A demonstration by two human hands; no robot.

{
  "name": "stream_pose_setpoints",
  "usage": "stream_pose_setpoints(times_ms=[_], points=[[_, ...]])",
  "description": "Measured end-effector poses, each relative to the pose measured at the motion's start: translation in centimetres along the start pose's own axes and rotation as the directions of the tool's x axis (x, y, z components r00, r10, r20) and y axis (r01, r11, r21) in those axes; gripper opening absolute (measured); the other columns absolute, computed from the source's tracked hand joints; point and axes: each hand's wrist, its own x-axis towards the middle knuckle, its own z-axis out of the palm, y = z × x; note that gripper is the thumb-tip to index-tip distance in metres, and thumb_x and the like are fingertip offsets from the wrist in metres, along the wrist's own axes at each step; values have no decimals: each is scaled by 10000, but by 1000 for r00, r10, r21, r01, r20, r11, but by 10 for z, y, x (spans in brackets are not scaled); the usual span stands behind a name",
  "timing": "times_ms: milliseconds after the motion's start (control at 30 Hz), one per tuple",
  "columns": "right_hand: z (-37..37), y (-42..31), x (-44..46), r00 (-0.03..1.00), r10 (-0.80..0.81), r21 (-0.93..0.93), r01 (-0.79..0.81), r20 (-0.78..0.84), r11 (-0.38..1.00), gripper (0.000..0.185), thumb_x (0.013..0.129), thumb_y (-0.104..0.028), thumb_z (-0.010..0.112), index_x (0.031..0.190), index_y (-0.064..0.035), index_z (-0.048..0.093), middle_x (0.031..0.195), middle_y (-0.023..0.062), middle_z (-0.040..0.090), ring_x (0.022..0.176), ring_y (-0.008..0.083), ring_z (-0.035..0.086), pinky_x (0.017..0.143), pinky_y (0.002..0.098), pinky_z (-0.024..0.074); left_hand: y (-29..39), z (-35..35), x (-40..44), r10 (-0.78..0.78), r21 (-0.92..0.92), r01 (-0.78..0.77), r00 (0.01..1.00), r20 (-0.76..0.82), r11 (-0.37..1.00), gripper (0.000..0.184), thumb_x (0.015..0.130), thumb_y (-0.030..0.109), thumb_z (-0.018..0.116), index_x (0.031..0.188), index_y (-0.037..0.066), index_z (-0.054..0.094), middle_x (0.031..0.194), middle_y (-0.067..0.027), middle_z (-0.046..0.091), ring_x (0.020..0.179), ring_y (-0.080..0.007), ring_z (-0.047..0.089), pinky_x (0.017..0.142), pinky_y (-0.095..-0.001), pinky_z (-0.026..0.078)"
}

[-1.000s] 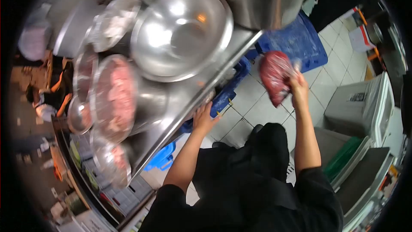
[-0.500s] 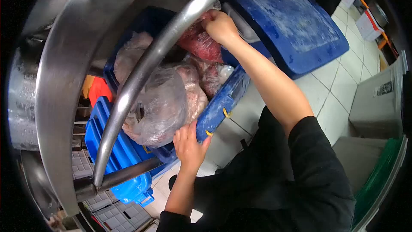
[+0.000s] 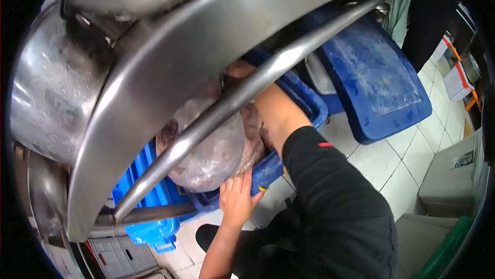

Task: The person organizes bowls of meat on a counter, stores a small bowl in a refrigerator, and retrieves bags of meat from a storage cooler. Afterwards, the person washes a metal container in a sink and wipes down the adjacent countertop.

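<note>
A dark blue bin (image 3: 268, 171) stands beneath the steel counter and holds bags of meat in clear plastic. My left hand (image 3: 237, 197) lies on its near rim, fingers extended and thumb apart, beside a large clear plastic bag (image 3: 209, 158) of pale pinkish meat. My right hand (image 3: 238, 70) reaches deep into the bin, beyond the steel bar. Its fingers are hidden by the counter edge and the bags, so whether it holds anything does not show.
A curved steel counter edge (image 3: 154, 47) and a steel bar (image 3: 258, 80) cross over the bin. The bin's blue lid (image 3: 376, 83) lies to the right. Light blue plastic crates (image 3: 152, 230) stand at lower left, with grey boxes (image 3: 448, 176) at right.
My right hand has moved from the red bagged meat at the bin's far right to deeper inside, under the counter. The view has shifted; my left hand stays at the rim.
</note>
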Motion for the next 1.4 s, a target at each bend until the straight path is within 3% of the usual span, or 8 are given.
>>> stream_pose_setpoints(times_ms=[267, 400, 567, 733, 800, 1000, 1200, 1400], points=[[-36, 38, -21, 954, -290, 62, 285, 78, 956, 305, 881, -275, 547, 1070, -56, 643, 1126, 148, 630, 1037, 288, 599, 879, 376, 462, 1, -8, -6, 5, -121, -10, 999, -37, 993, 707, 520, 362, 847, 1117, 67, 610, 1007, -69, 603, 861, -245, 560, 745, -364, 423], [-64, 3, -108, 918, -257, 53, 253, 302, 966, 533, 850, -435, 600, 1232, -64, 574, 1264, 194, 567, 1182, 332, 530, 999, 398, 401, -44, -28, -24, -28, -201, -51, 927, -374, 978, 642, 648, 337, 816, 1173, 44, 590, 1173, -132, 596, 1049, -296, 563, 916, -383, 419], [-49, -44, -206, 789, -430, 441, 229, 438, 868, 994, 754, -651, 645, 1400, 36, 332, 1323, 259, 487, 1222, 347, 493, 1038, 367, 385, -99, -53, 46, -427, 6, 469, 808, -406, 883, 799, 687, 470, 763, 1326, 87, 474, 1366, -182, 465, 1281, -395, 395, 1071, -482, 277], [-39, -122, -246, 944, -111, 162, 63, 309, 985, 1200, 662, -729, 658, 1464, 19, 172, 1332, 361, 417, 1265, 437, 427, 1067, 406, 347, -118, -57, 89, -752, 139, 748, 658, -25, 649, 952, 623, 534, 766, 1438, 261, 354, 1492, -222, 247, 1334, -410, 319, 1071, -501, 313], [-38, -123, -236, 942, -83, 217, 12, 324, 976, 1217, 636, -709, 694, 1471, 4, 168, 1326, 352, 431, 1257, 424, 443, 1060, 409, 355, -138, -48, 86, -688, 141, 694, 719, -95, 706, 867, 624, 463, 767, 1401, 341, 401, 1466, -227, 297, 1330, -405, 331, 1056, -487, 340], [-18, -116, -264, 900, 121, 704, -405, 418, 583, 1277, 562, -641, 791, 1459, 34, 184, 1344, 318, 441, 1250, 367, 474, 1022, 385, 400, -144, -34, 82, -453, -211, 402, 803, -387, 891, 282, 691, 201, 649, 925, 45, 627, 871, -179, 655, 877, -355, 622, 814, -412, 483], [13, -102, -259, 992, 116, 919, 8, -58, 395, 1146, 648, -405, 843, 1458, 55, 175, 1420, 275, 377, 1322, 321, 389, 1073, 351, 328, -67, -65, 114, -281, -25, 306, 836, -471, 952, 189, 716, 76, 561, 880, 4, 622, 862, -207, 640, 892, -357, 625, 801, -412, 461], [3, -73, -197, 949, 314, 1000, -9, 6, 7, 905, 787, -365, 736, 1439, 38, 255, 1348, 232, 470, 1240, 291, 468, 1015, 350, 389, -58, -60, 229, -88, -147, 28, 905, -417, 989, 168, 857, 196, 583, 928, 44, 575, 920, -230, 592, 925, -366, 604, 751, -462, 427]])
